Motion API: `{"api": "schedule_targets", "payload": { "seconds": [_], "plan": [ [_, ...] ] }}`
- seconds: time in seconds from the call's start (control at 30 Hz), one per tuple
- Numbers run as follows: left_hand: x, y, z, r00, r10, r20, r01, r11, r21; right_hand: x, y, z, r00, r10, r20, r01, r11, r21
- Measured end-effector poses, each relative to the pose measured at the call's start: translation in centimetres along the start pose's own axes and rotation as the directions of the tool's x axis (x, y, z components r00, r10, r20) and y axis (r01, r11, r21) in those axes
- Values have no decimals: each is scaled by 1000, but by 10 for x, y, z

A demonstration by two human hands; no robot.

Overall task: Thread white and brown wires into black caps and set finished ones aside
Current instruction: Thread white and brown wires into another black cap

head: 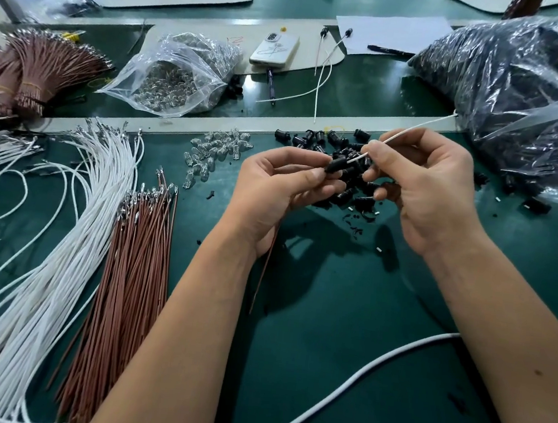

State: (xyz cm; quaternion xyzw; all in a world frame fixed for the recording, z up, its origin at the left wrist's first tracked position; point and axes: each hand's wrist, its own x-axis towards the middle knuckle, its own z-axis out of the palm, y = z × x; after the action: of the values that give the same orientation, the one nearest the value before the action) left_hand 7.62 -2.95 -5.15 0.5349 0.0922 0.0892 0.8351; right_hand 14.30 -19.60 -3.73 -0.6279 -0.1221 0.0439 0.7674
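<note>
left hand (283,191) pinches a black cap (339,167) steady right over the loose cap pile (344,170) on the bench (345,321) so the right hand (421,188) can feed its pinched white wire (413,130) straight in, brown wire (264,271) dangling below

Wire bundles (61,240) left of caps (342,149)

Matt black caps (335,167), prob. plastic
</note>
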Motion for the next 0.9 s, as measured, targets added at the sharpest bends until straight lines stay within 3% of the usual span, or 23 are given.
{"api": "schedule_targets", "payload": {
  "seconds": [0.23, 0.53, 0.73, 0.9],
  "plan": [
    [-1, 1, 2, 1000, -17, 12, 17, 1000, -24, 0, -1, -1, 1000, -25, 2, 25, 999, -45],
    [-2, -4, 5, 998, 40, -55, -43, 998, -47, 0, 1, 0, 997, 66, 33, -66, 998, -9],
    [-4, -3, 11, 999, 41, -31, -43, 998, -53, 2, -1, 0, 981, 174, 86, -184, 973, 137],
    [-6, -5, 13, 999, 39, -31, -39, 999, 26, 0, 2, 2, 977, 193, 90, -195, 981, 18]
  ]
}}
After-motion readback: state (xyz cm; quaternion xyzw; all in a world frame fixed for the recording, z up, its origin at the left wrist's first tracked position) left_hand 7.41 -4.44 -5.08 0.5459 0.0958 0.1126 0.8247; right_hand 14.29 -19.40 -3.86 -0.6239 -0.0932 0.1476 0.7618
